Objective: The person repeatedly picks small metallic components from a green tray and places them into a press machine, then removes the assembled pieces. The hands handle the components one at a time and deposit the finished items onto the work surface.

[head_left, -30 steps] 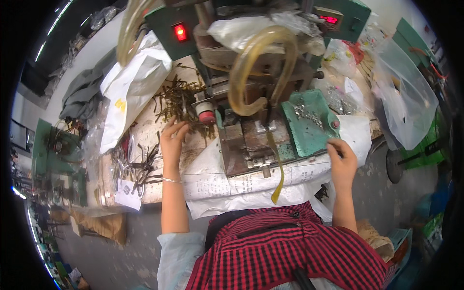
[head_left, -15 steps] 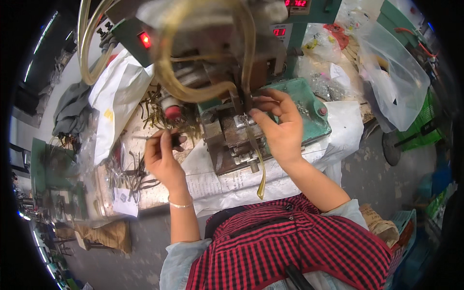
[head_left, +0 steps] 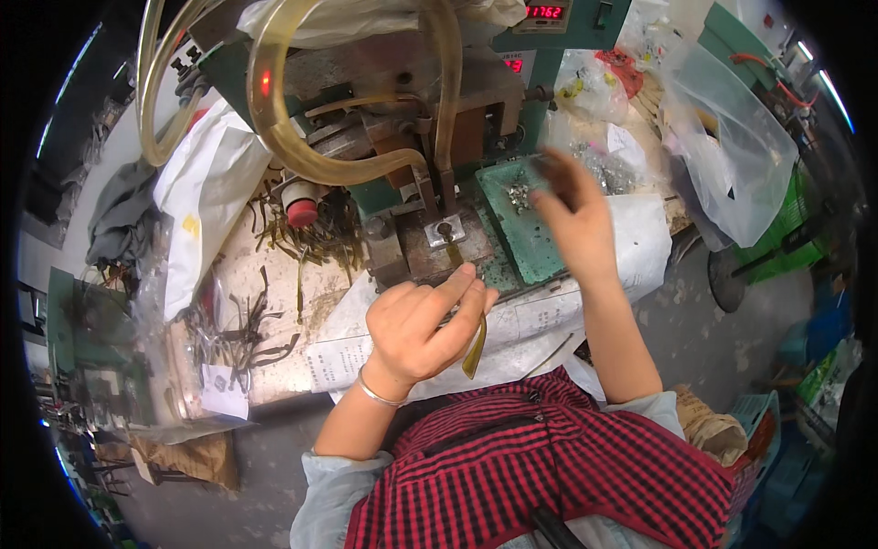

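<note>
Left hand [head_left: 413, 331] has crossed from beside the press [head_left: 366, 71] to its front; right hand [head_left: 585, 227] has pulled off the tooling and out over the green tray [head_left: 535, 261]. Olive strip [head_left: 476, 349] runs from the small metal plate [head_left: 456, 229] on the press bed, passes under left fingertips, free end pointing at the bench's near edge. Left fingertips are bunched at the strip; thumb hidden, can't tell if pinched. Right fingers curled, motion-blurred over the metal bits [head_left: 519, 198]; can't tell if they hold one. Gap between the hands takes in the tray's left edge. Clear tube [head_left: 334, 170] loops above the plate, limiting room overhead. White sheet [head_left: 636, 245] extends past the tray's right edge. Dark strips [head_left: 320, 247] lie left of the press, below the red button [head_left: 302, 212].
</note>
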The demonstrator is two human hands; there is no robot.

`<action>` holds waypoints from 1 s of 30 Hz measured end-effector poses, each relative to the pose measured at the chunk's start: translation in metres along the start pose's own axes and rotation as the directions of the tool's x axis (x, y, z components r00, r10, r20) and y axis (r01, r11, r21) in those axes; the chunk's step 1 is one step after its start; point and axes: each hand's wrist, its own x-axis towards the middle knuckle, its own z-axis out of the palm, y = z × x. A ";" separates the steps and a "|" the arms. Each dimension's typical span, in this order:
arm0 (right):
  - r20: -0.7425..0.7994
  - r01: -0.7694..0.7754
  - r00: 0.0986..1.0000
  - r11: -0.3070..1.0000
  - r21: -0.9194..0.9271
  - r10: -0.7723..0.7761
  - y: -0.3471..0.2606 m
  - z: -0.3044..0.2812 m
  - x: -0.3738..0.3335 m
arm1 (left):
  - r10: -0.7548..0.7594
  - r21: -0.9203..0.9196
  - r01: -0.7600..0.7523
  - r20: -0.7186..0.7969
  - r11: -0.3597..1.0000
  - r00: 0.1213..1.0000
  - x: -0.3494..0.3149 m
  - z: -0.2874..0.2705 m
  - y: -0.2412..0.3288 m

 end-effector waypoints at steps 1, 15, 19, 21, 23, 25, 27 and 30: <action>-0.173 0.042 0.984 0.998 -0.050 -0.051 0.024 -0.011 0.003 | 0.014 -0.011 -0.014 -0.007 1.000 1.000 0.001 0.001 -0.002; 0.049 0.083 0.996 0.607 -0.790 -0.072 0.065 -0.014 -0.036 | -0.335 -0.133 0.342 0.074 0.930 0.939 -0.026 -0.021 0.026; -0.077 -0.034 0.997 0.699 -0.715 -0.030 0.063 -0.013 -0.045 | -0.488 0.155 0.512 -0.167 0.845 0.857 -0.051 -0.067 0.006; -0.100 -0.049 0.995 0.794 -0.605 -0.015 0.065 -0.019 -0.045 | -0.633 0.209 0.675 -0.237 0.707 0.737 -0.045 -0.092 -0.026; -0.103 -0.038 0.995 0.869 -0.493 -0.015 0.066 -0.015 -0.035 | -0.701 0.433 0.685 -0.153 0.586 0.696 -0.044 -0.107 -0.063; -0.110 -0.024 0.994 0.916 -0.401 -0.022 0.069 -0.008 -0.028 | -0.776 0.603 0.647 -0.072 0.466 0.627 -0.067 -0.101 -0.108; -0.113 -0.033 0.993 0.923 -0.382 -0.012 0.066 -0.002 -0.025 | -0.821 0.791 0.506 -0.008 0.344 0.571 -0.105 -0.082 -0.146; -0.076 -0.057 0.997 0.925 -0.375 0.030 0.064 -0.002 -0.031 | -0.924 0.845 0.504 -0.034 0.177 0.382 -0.182 -0.052 -0.185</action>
